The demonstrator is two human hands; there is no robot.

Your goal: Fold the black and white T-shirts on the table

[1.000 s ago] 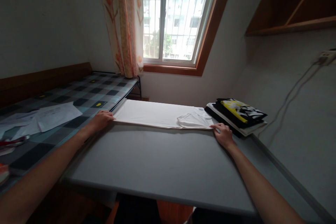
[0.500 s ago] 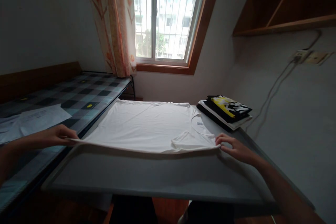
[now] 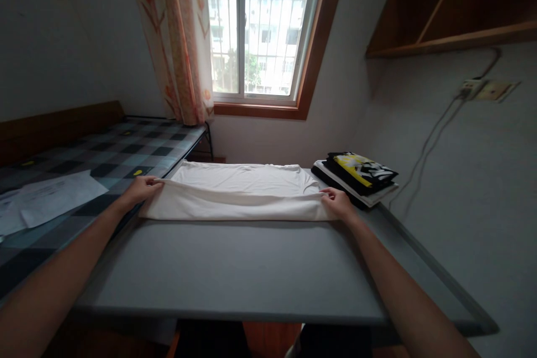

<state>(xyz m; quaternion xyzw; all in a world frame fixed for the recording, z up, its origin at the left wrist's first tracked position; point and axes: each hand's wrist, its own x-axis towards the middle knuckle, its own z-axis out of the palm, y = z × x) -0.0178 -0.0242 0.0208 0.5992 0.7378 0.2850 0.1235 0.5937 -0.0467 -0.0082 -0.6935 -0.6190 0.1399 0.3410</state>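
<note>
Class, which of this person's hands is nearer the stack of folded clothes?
Right. The right hand is just in front of the stack; the left hand is well away, at the other end of the white shirt.

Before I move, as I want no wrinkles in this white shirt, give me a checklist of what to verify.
1. Left hand grip: ok, pinching one end of the raised edge.
2. Right hand grip: ok, pinching the other end.
3. White shirt smooth: not ok, creases show on its far part.
4. Gap from shirt to folded clothes: cannot tell, they look close.
5. Papers off table: ok, they lie on the bed.
</note>
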